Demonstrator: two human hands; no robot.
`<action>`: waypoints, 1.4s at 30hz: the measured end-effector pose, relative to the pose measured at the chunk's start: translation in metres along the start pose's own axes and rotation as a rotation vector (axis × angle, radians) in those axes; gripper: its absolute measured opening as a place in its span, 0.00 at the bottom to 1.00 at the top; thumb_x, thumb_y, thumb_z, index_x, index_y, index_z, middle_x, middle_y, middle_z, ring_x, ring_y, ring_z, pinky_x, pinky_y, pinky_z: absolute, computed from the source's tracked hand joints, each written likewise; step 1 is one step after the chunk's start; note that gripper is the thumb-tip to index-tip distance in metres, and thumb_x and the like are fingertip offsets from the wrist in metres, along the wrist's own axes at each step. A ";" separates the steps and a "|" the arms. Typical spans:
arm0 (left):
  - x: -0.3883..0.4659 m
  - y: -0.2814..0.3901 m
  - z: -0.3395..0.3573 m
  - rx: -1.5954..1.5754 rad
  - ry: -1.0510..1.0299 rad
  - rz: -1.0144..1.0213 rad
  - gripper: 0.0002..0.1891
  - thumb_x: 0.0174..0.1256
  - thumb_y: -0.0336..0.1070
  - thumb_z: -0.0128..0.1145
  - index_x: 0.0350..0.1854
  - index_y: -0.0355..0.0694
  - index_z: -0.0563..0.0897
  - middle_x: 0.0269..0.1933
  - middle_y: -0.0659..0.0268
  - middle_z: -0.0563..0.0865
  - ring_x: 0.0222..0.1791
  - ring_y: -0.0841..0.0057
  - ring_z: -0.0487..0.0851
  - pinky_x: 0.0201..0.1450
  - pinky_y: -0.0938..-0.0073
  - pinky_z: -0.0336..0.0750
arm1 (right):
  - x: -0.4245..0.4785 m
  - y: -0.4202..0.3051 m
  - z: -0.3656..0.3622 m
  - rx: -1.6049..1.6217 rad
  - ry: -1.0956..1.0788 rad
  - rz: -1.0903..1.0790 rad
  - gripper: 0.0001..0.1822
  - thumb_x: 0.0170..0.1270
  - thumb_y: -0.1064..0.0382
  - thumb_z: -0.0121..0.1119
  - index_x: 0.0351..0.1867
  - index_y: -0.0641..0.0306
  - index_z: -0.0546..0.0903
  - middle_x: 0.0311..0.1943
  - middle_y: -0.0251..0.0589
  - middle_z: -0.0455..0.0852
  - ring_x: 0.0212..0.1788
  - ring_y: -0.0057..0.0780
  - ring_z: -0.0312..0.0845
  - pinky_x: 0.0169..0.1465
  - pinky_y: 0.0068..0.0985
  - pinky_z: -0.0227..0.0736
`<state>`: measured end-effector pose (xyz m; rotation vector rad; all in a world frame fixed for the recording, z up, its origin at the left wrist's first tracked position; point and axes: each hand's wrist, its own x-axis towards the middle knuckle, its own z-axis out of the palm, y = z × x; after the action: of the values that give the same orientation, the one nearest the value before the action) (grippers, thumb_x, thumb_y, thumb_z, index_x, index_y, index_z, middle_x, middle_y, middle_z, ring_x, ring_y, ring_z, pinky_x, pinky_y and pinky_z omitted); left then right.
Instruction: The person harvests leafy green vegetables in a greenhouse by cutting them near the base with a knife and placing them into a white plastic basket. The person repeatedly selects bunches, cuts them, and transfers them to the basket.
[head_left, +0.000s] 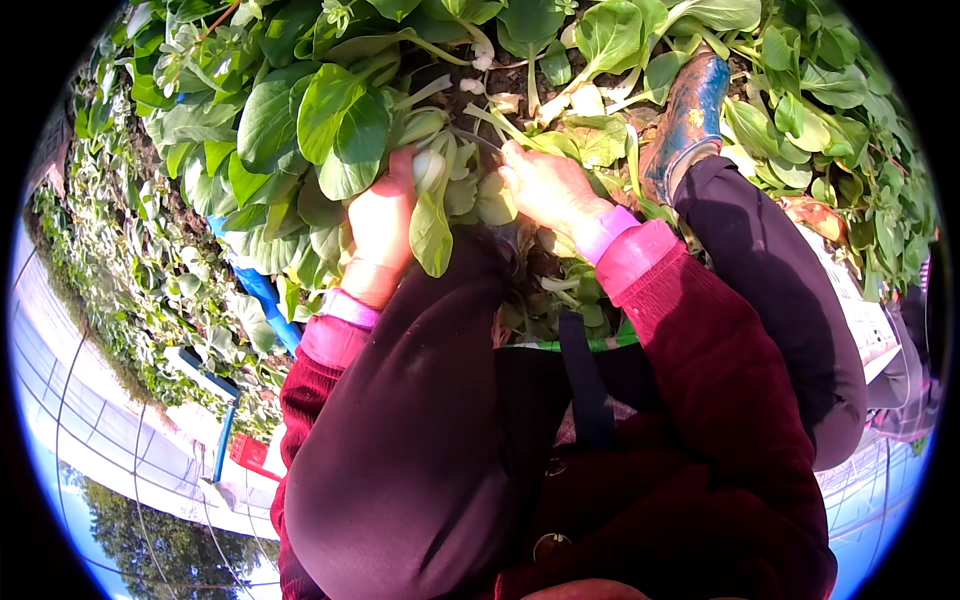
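My left hand (382, 217) is closed around the base of a leafy green plant that looks like bok choy (431, 169); its broad leaves spread up and left of the hand. Just to the right, my right hand (544, 180) grips something at the fingertips, beside pale yellowish leaves. A thin curved metal edge (476, 139) runs from those fingers towards the plant's base; it looks like a blade, its handle hidden in the hand. Loose leaves and stalks (596, 139) lie on the soil around the right hand.
A muddy blue boot (694, 112) stands among leaves at upper right. Dense greens (840, 82) grow beyond it. A blue strip (262, 289) lies at left, with a red crate (251, 454) lower down. Another person's clothed leg (900, 375) shows at far right, near a white box (862, 315).
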<state>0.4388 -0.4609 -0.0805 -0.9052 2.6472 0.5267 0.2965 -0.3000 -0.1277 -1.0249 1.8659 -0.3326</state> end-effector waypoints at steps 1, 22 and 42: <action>0.001 -0.002 0.001 0.024 0.024 0.025 0.25 0.47 0.43 0.69 0.50 0.45 0.77 0.34 0.57 0.85 0.33 0.59 0.85 0.36 0.61 0.80 | 0.001 -0.002 -0.003 -0.005 -0.006 0.001 0.17 0.68 0.54 0.46 0.50 0.63 0.68 0.31 0.52 0.83 0.35 0.53 0.80 0.38 0.45 0.74; -0.008 -0.010 -0.002 -0.256 0.128 -0.014 0.22 0.51 0.39 0.67 0.51 0.50 0.79 0.35 0.59 0.87 0.33 0.60 0.86 0.37 0.65 0.80 | 0.019 -0.014 -0.004 -0.043 -0.076 -0.009 0.15 0.65 0.62 0.45 0.46 0.71 0.73 0.28 0.54 0.84 0.33 0.53 0.81 0.38 0.43 0.75; 0.019 0.039 -0.079 -1.123 0.171 0.056 0.24 0.50 0.21 0.66 0.51 0.35 0.74 0.56 0.53 0.80 0.44 0.70 0.85 0.52 0.75 0.77 | 0.001 -0.012 -0.111 1.518 0.307 0.063 0.22 0.55 0.65 0.70 0.49 0.69 0.74 0.28 0.30 0.80 0.17 0.08 0.66 0.18 0.10 0.59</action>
<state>0.3875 -0.4761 -0.0075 -1.1382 2.3829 2.1229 0.2097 -0.3289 -0.0635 0.1577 1.2668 -1.5910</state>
